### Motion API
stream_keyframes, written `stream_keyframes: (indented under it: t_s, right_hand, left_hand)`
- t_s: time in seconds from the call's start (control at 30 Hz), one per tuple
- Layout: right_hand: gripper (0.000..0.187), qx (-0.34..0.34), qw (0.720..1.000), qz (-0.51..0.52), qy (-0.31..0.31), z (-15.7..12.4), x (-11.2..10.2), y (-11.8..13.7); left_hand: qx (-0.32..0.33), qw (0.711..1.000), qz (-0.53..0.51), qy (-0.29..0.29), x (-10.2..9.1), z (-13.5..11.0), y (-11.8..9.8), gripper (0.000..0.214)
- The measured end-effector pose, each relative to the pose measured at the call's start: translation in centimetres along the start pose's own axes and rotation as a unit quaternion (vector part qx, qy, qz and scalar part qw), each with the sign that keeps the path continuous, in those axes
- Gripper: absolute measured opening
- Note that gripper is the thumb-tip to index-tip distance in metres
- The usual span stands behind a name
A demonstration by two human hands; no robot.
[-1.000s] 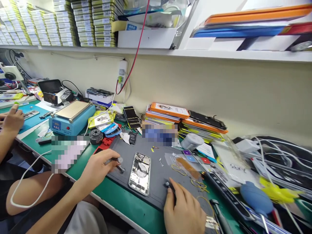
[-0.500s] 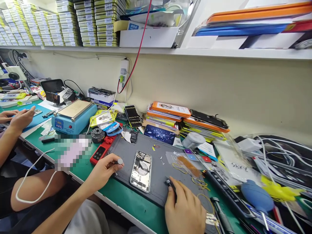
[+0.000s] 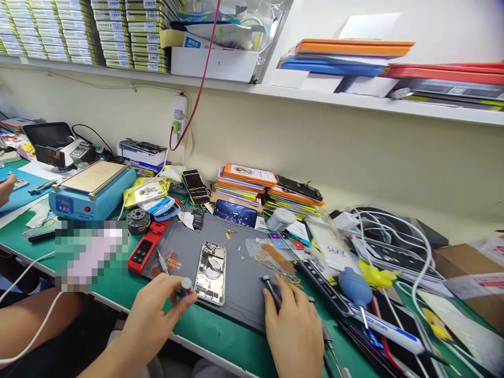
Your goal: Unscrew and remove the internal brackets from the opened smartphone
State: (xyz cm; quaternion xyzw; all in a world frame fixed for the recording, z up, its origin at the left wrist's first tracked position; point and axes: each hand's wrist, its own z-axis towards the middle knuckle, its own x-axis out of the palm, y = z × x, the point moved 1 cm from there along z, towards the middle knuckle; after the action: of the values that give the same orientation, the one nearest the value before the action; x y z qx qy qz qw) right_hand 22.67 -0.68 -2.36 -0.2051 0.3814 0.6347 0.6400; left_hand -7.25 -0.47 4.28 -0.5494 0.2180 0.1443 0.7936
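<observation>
My left hand (image 3: 157, 310) is closed, thumb and fingers pinching a small screwdriver (image 3: 186, 285) by its dark handle with a round grey cap. Its tip is hidden. Just beyond lies an opened phone (image 3: 211, 273), its inner parts and a round coil bare, flat on the grey mat (image 3: 248, 294). To the right of the phone, my right hand (image 3: 293, 320) is closed around a dark slim tool (image 3: 272, 289) with a flat grey end, low over the mat's edge. A slender silver tool (image 3: 162, 261) rests beside my left hand.
A red device (image 3: 142, 255) and a blue heating plate (image 3: 92, 194) stand left. Stacked boxes (image 3: 246, 181) line the wall. At right are a blue air blower (image 3: 355, 286), a black pen-like tool (image 3: 323, 287) and tangled white cables (image 3: 397, 231). A co-worker's hand (image 3: 7, 189) shows far left.
The view has swung to the right, so the bench things sit further left. My left hand with the screwdriver has come nearer to the phone's lower edge. My right hand keeps its dark tool.
</observation>
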Motion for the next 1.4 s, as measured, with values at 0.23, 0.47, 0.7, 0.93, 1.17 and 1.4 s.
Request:
stream_keyframes:
  t_s: [0.23,0.47,0.7,0.93,1.17,1.4]
  right_hand:
    - [0.089,0.025,0.998,0.055,0.002,1.2,0.4,-2.3]
    - [0.074,0.034,0.989,0.145,-0.002,1.9,-1.4,0.1]
    - [0.034,0.067,0.830,0.526,0.175,-0.5,-4.3,7.1]
    - [0.051,0.171,0.655,0.681,0.279,-2.3,-3.8,9.7]
    - [0.056,0.266,0.701,0.637,0.181,-0.2,-4.1,6.5]
    - [0.073,0.378,0.725,0.571,0.075,0.8,-4.4,-0.2]
  left_hand:
    - [-0.032,0.987,0.154,0.031,0.0,2.5,2.3,0.020]
    - [0.018,0.927,0.372,-0.051,-2.4,3.4,2.5,0.029]
    - [0.210,0.954,0.178,-0.117,-0.5,1.6,-1.1,0.035]
    - [0.225,0.973,0.028,-0.038,1.8,1.1,-3.3,0.029]
    - [0.262,0.929,0.259,-0.016,0.2,2.9,0.6,0.036]
    - [0.209,0.892,0.400,0.010,-3.3,3.2,5.9,0.025]
